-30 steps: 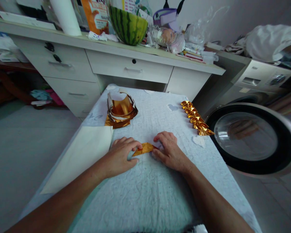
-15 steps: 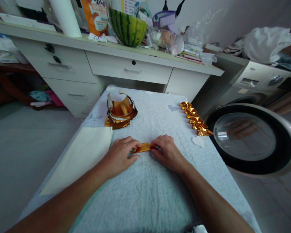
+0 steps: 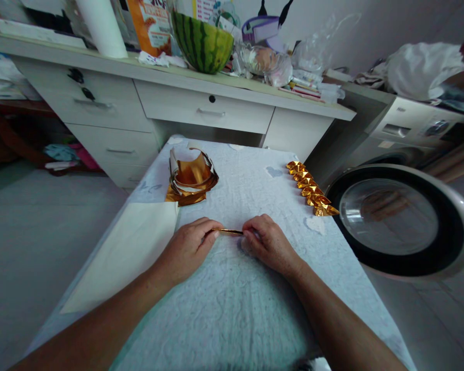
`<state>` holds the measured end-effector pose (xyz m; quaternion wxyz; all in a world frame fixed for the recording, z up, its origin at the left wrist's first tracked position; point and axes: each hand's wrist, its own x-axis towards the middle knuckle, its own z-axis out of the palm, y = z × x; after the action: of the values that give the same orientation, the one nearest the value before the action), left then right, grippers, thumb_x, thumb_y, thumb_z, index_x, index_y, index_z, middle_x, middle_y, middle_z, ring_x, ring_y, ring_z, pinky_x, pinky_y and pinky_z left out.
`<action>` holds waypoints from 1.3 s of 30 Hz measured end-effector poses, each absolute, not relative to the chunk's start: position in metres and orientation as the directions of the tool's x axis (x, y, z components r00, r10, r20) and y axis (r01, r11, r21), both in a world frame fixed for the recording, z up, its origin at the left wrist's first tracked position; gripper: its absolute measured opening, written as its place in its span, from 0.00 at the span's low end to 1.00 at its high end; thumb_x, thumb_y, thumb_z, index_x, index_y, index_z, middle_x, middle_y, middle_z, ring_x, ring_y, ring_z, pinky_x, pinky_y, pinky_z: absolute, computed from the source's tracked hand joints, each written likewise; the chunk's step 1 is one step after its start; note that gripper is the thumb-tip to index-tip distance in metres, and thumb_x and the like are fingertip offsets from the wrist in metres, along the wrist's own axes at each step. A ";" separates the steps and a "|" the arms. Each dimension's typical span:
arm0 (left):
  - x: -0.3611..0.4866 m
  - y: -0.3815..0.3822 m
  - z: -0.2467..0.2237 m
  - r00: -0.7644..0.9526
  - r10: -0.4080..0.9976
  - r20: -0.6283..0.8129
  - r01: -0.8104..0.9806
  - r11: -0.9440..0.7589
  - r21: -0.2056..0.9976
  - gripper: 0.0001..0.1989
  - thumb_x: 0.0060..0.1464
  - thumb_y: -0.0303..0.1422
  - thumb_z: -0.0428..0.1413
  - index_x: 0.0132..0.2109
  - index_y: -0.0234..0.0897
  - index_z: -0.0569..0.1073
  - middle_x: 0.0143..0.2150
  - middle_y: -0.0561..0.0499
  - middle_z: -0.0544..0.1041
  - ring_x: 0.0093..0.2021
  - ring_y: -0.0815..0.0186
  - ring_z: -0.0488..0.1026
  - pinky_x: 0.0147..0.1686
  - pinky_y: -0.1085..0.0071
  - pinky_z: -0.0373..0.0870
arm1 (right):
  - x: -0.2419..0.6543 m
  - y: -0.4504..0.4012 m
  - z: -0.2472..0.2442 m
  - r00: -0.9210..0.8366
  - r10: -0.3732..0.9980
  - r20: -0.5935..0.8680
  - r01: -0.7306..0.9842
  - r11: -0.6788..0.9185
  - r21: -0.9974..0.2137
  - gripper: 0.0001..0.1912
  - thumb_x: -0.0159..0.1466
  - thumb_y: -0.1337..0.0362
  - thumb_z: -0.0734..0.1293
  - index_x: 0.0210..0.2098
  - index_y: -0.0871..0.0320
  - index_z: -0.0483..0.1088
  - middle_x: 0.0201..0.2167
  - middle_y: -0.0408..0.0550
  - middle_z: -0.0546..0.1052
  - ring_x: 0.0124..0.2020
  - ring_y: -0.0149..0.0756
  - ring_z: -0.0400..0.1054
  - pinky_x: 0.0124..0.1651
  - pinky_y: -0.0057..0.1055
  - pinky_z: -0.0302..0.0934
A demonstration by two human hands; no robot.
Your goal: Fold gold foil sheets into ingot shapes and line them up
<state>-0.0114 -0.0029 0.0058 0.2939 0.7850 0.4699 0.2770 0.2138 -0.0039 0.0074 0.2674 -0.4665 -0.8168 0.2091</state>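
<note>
A thin gold foil strip (image 3: 232,232) is stretched between my two hands, seen almost edge-on. My left hand (image 3: 191,246) pinches its left end between thumb and fingers. At the right end, my right hand (image 3: 268,241) grips it with bent fingers. Beyond my left hand stands a curled stack of gold foil sheets (image 3: 193,178), some with white backs showing. A row of folded gold foil pieces (image 3: 311,189) lies at the right side of the cloth-covered table (image 3: 247,175). Cream paper (image 3: 127,252) lies flat beside my left forearm.
Behind the table is a white counter with drawers (image 3: 212,111), holding a cut watermelon (image 3: 203,44), a white roll (image 3: 102,28) and plastic bags. An open washing machine door (image 3: 394,216) is close to the table's right edge.
The foil strip between my hands has gone from showing a broad flat face to a thin line. My left thumb has closed up against the fingers.
</note>
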 end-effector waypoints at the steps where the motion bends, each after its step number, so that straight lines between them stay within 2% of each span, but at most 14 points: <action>1: -0.011 -0.003 0.006 0.399 0.904 0.153 0.574 -0.377 0.727 0.12 0.63 0.33 0.47 0.44 0.38 0.75 0.41 0.51 0.78 0.43 0.63 0.74 0.44 0.68 0.67 | 0.214 -0.004 0.007 -0.412 0.880 0.236 0.647 0.465 -0.604 0.05 0.65 0.69 0.62 0.38 0.58 0.69 0.32 0.46 0.73 0.37 0.36 0.65 0.43 0.33 0.57; 5: -0.011 -0.003 0.007 0.355 0.928 0.111 0.568 -0.309 0.763 0.10 0.62 0.34 0.49 0.42 0.39 0.74 0.37 0.53 0.78 0.38 0.64 0.74 0.40 0.69 0.66 | 0.216 -0.006 0.006 -0.420 0.877 0.234 0.563 0.454 -0.690 0.12 0.61 0.71 0.65 0.44 0.56 0.66 0.33 0.44 0.71 0.36 0.34 0.64 0.40 0.30 0.57; 8: -0.011 -0.003 0.008 0.329 0.941 0.080 0.556 -0.262 0.789 0.09 0.61 0.36 0.49 0.39 0.39 0.73 0.31 0.55 0.76 0.33 0.66 0.73 0.35 0.70 0.65 | 0.216 -0.006 0.008 -0.458 0.858 0.234 0.497 0.465 -0.733 0.10 0.60 0.74 0.64 0.39 0.56 0.64 0.32 0.41 0.69 0.34 0.31 0.63 0.38 0.28 0.56; 12: -0.012 -0.003 0.008 0.295 0.950 0.105 0.525 -0.252 0.813 0.09 0.61 0.37 0.49 0.38 0.39 0.72 0.33 0.55 0.75 0.34 0.65 0.72 0.36 0.70 0.65 | 0.215 -0.006 0.010 -0.485 0.852 0.199 0.484 0.450 -0.750 0.08 0.60 0.75 0.63 0.36 0.56 0.64 0.30 0.40 0.68 0.31 0.29 0.61 0.36 0.26 0.54; 18: -0.015 -0.002 0.003 0.302 0.953 0.025 0.424 -0.158 0.892 0.10 0.61 0.39 0.49 0.38 0.39 0.70 0.27 0.57 0.70 0.29 0.67 0.69 0.30 0.72 0.63 | 0.216 -0.007 0.009 -0.509 0.846 0.158 0.435 0.411 -0.801 0.12 0.60 0.74 0.64 0.41 0.55 0.67 0.33 0.41 0.69 0.34 0.30 0.63 0.37 0.26 0.56; 23: -0.013 0.000 -0.002 0.274 0.961 0.034 0.308 -0.121 0.944 0.07 0.61 0.35 0.50 0.43 0.39 0.68 0.29 0.56 0.70 0.30 0.68 0.69 0.31 0.72 0.64 | 0.216 -0.007 0.014 -0.531 0.832 0.161 0.401 0.415 -0.817 0.13 0.62 0.74 0.64 0.44 0.55 0.69 0.37 0.44 0.71 0.36 0.31 0.65 0.40 0.27 0.58; 26: -0.012 -0.001 -0.001 0.258 0.966 0.019 0.253 -0.087 0.963 0.10 0.60 0.34 0.50 0.48 0.39 0.66 0.29 0.57 0.69 0.30 0.68 0.69 0.30 0.72 0.65 | 0.216 -0.008 0.018 -0.531 0.832 0.158 0.396 0.409 -0.822 0.11 0.63 0.73 0.63 0.43 0.55 0.70 0.37 0.45 0.71 0.36 0.31 0.65 0.39 0.27 0.58; 32: -0.013 -0.001 0.004 0.289 0.957 -0.003 0.281 -0.082 0.956 0.08 0.59 0.34 0.51 0.44 0.38 0.70 0.28 0.57 0.69 0.29 0.69 0.69 0.30 0.73 0.64 | 0.216 -0.009 0.014 -0.475 0.878 0.062 0.302 0.229 -0.925 0.03 0.63 0.69 0.64 0.37 0.57 0.65 0.29 0.40 0.66 0.29 0.28 0.59 0.31 0.24 0.54; 35: -0.014 -0.001 0.005 0.343 0.939 -0.022 0.260 -0.073 0.963 0.09 0.58 0.34 0.53 0.45 0.38 0.70 0.30 0.56 0.72 0.31 0.69 0.70 0.31 0.72 0.66 | 0.217 -0.008 0.010 -0.472 0.882 -0.006 0.245 0.125 -0.962 0.04 0.62 0.69 0.64 0.34 0.57 0.62 0.27 0.38 0.64 0.27 0.26 0.57 0.29 0.22 0.51; 39: -0.018 -0.002 0.006 0.430 0.902 -0.029 0.289 -0.107 0.951 0.10 0.55 0.32 0.54 0.46 0.39 0.71 0.36 0.53 0.76 0.35 0.68 0.73 0.35 0.72 0.68 | 0.218 -0.007 0.007 -0.451 0.892 -0.023 0.285 0.120 -0.951 0.06 0.59 0.69 0.65 0.32 0.57 0.61 0.26 0.37 0.63 0.27 0.25 0.56 0.29 0.22 0.51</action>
<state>-0.0175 -0.0022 0.0063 0.5042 0.6789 0.4385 0.3043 0.2180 -0.0066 0.0069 0.3002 -0.4295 -0.6855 0.5055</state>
